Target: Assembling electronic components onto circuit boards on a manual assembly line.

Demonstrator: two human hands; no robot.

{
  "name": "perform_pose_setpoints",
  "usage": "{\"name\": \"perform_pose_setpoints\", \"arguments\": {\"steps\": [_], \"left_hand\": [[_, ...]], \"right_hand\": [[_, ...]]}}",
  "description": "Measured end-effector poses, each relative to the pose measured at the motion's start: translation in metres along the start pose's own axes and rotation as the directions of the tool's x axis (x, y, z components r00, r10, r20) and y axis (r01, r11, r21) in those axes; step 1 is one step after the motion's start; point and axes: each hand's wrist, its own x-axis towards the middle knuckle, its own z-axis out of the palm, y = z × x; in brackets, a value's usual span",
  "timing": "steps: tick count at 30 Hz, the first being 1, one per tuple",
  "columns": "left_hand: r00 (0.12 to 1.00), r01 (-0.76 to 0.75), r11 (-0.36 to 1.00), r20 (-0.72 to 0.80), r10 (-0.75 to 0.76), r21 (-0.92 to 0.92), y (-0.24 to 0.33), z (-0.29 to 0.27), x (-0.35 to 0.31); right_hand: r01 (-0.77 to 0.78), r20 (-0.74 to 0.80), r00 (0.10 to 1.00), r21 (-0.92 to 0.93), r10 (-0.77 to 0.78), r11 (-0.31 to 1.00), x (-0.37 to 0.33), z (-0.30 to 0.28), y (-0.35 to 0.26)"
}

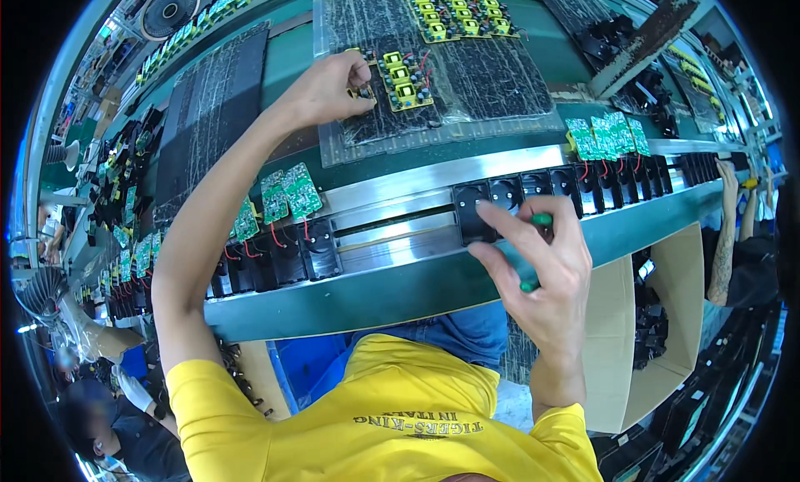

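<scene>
My left hand [329,90] reaches out over a dark mat, its fingers pinched on a small circuit board [360,92] that they largely cover. Right beside it lies a group of yellow-topped circuit boards [404,80], with red wires at their edge. My right hand [546,261] is at the near rail, curled round a green-handled tool [542,220] whose working end I cannot make out. Its thumb and index finger are spread at the nearest black plastic case [472,197], the left end of a row on the metal rail; whether they touch it I cannot tell.
Left along the metal rail [392,247] stand black cases [318,261] with green circuit boards [301,190] on red wires. More boards [612,138] rest at the right. Further yellow-topped boards [462,14] lie at the back. An open cardboard box [607,340] stands below right. Other people work on both sides.
</scene>
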Motion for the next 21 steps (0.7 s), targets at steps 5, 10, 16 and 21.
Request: {"name": "perform_pose_setpoints", "arguments": {"steps": [5,10,16,21], "left_hand": [[0.988,-0.106,0.878,0.053,0.147,-0.467,0.135,-0.024,-0.077],[0.959,-0.234,0.861,0.04,0.282,-0.452,0.173,-0.018,-0.122],[0.95,-0.266,0.779,-0.02,0.31,-0.568,0.201,-0.013,-0.147],[0.941,-0.338,0.723,-0.203,0.27,-0.603,0.218,-0.001,-0.136]], "right_hand": [[0.016,-0.025,1.0,0.248,-0.01,0.969,0.028,0.02,-0.006],[0.078,0.011,0.996,0.46,-0.094,0.885,0.03,0.015,-0.009],[-0.084,0.0,0.99,0.795,0.138,0.601,0.017,0.013,-0.016],[-0.139,0.023,0.959,0.907,0.283,0.398,0.002,0.007,-0.012]]}}
